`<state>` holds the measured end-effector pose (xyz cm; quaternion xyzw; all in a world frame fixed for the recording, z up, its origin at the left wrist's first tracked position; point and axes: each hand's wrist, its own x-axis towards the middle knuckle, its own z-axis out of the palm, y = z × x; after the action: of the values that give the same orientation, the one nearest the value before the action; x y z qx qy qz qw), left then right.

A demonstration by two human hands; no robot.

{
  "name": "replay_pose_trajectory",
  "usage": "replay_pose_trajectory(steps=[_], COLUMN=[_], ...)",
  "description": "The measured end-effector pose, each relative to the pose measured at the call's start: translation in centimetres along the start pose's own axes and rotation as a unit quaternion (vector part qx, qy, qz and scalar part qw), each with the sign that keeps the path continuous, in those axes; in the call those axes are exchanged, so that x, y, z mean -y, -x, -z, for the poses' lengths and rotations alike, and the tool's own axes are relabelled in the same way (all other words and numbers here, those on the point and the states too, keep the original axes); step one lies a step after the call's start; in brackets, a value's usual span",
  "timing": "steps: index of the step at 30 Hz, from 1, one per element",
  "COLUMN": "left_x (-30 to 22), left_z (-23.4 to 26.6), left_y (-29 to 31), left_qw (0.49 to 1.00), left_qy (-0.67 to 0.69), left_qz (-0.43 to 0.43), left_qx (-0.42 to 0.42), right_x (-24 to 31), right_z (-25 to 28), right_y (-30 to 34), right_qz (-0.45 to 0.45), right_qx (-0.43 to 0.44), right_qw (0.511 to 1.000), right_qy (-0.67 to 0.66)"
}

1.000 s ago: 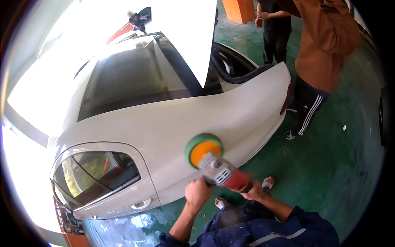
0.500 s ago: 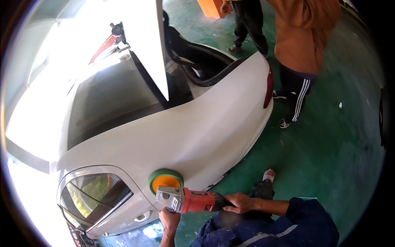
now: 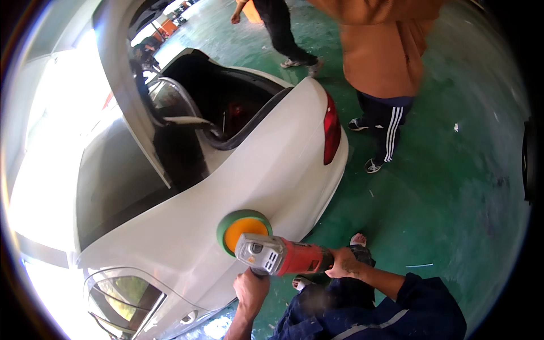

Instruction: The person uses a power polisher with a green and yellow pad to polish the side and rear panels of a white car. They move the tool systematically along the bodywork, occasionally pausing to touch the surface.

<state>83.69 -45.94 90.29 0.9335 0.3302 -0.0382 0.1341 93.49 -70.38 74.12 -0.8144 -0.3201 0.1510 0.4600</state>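
Note:
Both my hands hold a red and silver power polisher. My right hand is closed round the black rear end of its body. Beneath the silver head, my left hand is wrapped round a side handle, mostly hidden by the fist. The round pad, orange with a green rim, lies against the rear side panel of a white car. That spot is between the rear door window and the red tail light. Part of the pad is covered by the tool's head.
The car's trunk stands open, its lid raised. A person in a brown top stands by the tail light, and another person in dark trousers is farther back. A thin white stick lies on the green floor.
The polisher and both hands have moved right and slightly up in the picture, toward the tail light. My view has shifted, showing more of the trunk. The person farther back has changed stance.

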Motion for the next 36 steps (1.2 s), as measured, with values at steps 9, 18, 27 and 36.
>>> replay_pose_trajectory(steps=[9,18,27,36], left_x=[-17.0,-27.2,-17.1,5.4], left_z=[1.6,1.6,-0.4,0.2], left_y=[-7.6,-15.3,-9.2,0.2], left_qw=[0.986,0.947,0.945,0.971], left_qy=[-0.06,-0.108,-0.124,-0.143], left_qz=[-0.131,-0.301,-0.292,-0.18], left_qx=[0.084,0.001,0.083,0.063], right_x=[-6.0,-11.1,-6.2,0.1], right_z=[9.2,13.5,0.6,-20.2], right_y=[-2.2,-7.0,-0.7,3.9], right_qz=[-0.109,-0.187,-0.205,-0.049], right_qx=[-0.068,-0.181,-0.138,-0.155], right_qw=[0.986,0.956,0.922,0.962], right_qy=[-0.11,-0.134,-0.298,-0.217])
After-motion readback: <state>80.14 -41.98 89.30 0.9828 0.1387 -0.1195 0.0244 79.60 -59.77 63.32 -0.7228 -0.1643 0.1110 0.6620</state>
